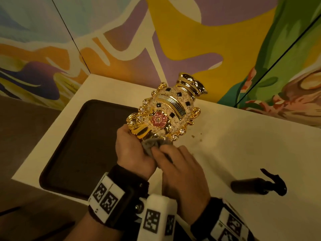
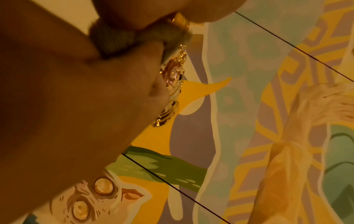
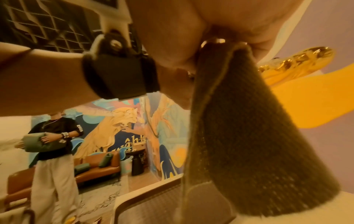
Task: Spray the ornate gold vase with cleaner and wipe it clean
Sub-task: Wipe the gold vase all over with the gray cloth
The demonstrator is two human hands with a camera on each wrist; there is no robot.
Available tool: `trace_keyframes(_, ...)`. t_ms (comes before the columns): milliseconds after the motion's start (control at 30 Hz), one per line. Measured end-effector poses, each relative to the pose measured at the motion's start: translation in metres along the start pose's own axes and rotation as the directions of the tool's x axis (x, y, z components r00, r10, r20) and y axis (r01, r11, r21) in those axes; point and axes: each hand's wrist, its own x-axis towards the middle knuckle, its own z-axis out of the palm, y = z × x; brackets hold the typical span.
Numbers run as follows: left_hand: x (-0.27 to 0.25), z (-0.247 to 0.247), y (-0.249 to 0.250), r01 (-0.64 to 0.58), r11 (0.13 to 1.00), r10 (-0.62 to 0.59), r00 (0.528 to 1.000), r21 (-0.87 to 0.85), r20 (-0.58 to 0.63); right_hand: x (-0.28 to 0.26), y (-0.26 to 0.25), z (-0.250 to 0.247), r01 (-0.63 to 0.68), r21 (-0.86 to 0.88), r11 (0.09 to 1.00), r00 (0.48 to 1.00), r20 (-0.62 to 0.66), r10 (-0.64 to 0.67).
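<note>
The ornate gold vase point(image 1: 166, 113), with a pink flower and black squares on its front, is lifted and tilted over the white table point(image 1: 243, 145), mouth pointing away to the upper right. My left hand point(image 1: 130, 145) grips its gold base from the left. My right hand point(image 1: 170, 155) pinches a grey cloth point(image 1: 151, 143) against the bottom of the vase. The cloth point(image 3: 249, 128) hangs down from my fingers in the right wrist view, the gold rim of the vase point(image 3: 296, 60) behind it. In the left wrist view the cloth point(image 2: 114, 36) is bunched beside the vase point(image 2: 172, 78).
A dark spray bottle point(image 1: 257, 186) lies on its side on the table at the right. A dark tray point(image 1: 73, 153) sits at the table's left end. Painted walls close off the back. A person point(image 3: 53, 144) stands far off near a sofa.
</note>
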Motion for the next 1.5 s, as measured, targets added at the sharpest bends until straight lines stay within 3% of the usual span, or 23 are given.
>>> trace_keyframes(167,0.007,0.000,-0.010,-0.003,0.990,-0.001,1.000,-0.142,-0.026,0.019,0.004,-0.005,-0.041,-0.033,0.999,0.999,0.015,0.042)
trace_keyframes(200,0.007,0.005,-0.005,0.049,0.973,-0.053,0.999,-0.225,-0.010,0.019,0.001,-0.005,-0.033,-0.017,0.999,0.999,0.023,0.033)
trace_keyframes(267,0.011,0.002,0.001,0.270,0.884,-0.236,0.962,-0.382,0.136,0.013,-0.002,-0.004,0.018,0.014,1.000,1.000,0.017,-0.019)
trace_keyframes(300,0.011,0.003,0.002,0.313,0.861,-0.256,0.948,-0.401,0.191,0.008,0.001,-0.004,0.039,0.021,0.999,0.999,0.017,-0.039)
trace_keyframes(367,0.007,0.003,0.002,0.251,0.901,-0.201,0.964,-0.354,0.172,-0.001,0.012,-0.006,0.036,0.024,0.999,0.999,0.033,-0.037)
trace_keyframes(433,0.008,-0.002,-0.011,0.109,0.982,-0.112,0.994,-0.155,-0.011,-0.006,0.023,-0.010,-0.028,0.017,0.999,0.999,0.025,0.028)
trace_keyframes(467,0.008,-0.004,-0.013,0.083,0.979,-0.094,0.994,-0.186,-0.047,-0.008,0.025,-0.010,-0.056,0.004,0.998,0.998,0.020,0.056)
trace_keyframes(567,0.008,-0.008,-0.018,0.119,0.979,-0.118,0.993,-0.163,0.013,-0.018,0.026,-0.006,-0.043,-0.033,0.999,0.997,0.063,0.045)
trace_keyframes(600,0.008,-0.006,-0.015,0.187,0.951,-0.162,0.980,-0.246,0.117,-0.023,0.030,-0.006,-0.026,-0.023,0.999,0.997,0.078,0.028)
trace_keyframes(667,0.013,-0.008,-0.012,0.320,0.854,-0.253,0.944,-0.410,0.209,-0.032,0.043,-0.012,-0.036,0.028,0.999,0.997,0.072,0.034)
trace_keyframes(800,0.014,-0.004,-0.017,0.293,0.873,-0.253,0.956,-0.391,0.151,-0.027,0.047,-0.016,-0.082,0.188,0.979,0.996,-0.005,0.084)
trace_keyframes(900,0.009,-0.001,-0.019,0.322,0.871,-0.275,0.945,-0.371,0.174,-0.022,0.036,-0.001,-0.023,0.155,0.988,0.999,0.037,0.017)
trace_keyframes(1000,0.018,-0.006,-0.022,0.348,0.829,-0.319,0.937,-0.439,0.141,-0.036,0.058,0.001,-0.035,0.171,0.985,0.998,0.063,0.025)
trace_keyframes(1100,0.020,-0.004,-0.028,0.291,0.906,-0.271,0.957,-0.307,0.106,-0.038,0.067,-0.004,-0.076,0.211,0.975,0.995,-0.048,0.088)
trace_keyframes(1167,0.019,-0.001,-0.029,0.346,0.891,-0.315,0.937,-0.294,0.147,-0.030,0.054,-0.001,-0.080,0.206,0.975,0.993,-0.067,0.096)
trace_keyframes(1267,0.018,0.002,-0.034,0.300,0.936,-0.292,0.954,-0.186,0.067,-0.035,0.040,0.009,-0.112,0.217,0.970,0.992,0.075,0.098)
trace_keyframes(1367,0.017,0.004,-0.026,0.318,0.927,-0.313,0.948,-0.198,0.058,-0.047,0.047,-0.004,-0.152,0.319,0.935,0.981,0.163,0.104)
trace_keyframes(1433,0.014,0.007,-0.021,0.251,0.961,-0.251,0.968,-0.119,0.015,-0.040,0.051,-0.027,-0.163,0.408,0.898,0.987,0.071,0.147)
trace_keyframes(1500,0.010,0.008,-0.017,0.199,0.978,-0.199,0.980,-0.061,0.012,-0.018,0.050,-0.055,-0.062,0.432,0.900,0.985,-0.119,0.124)
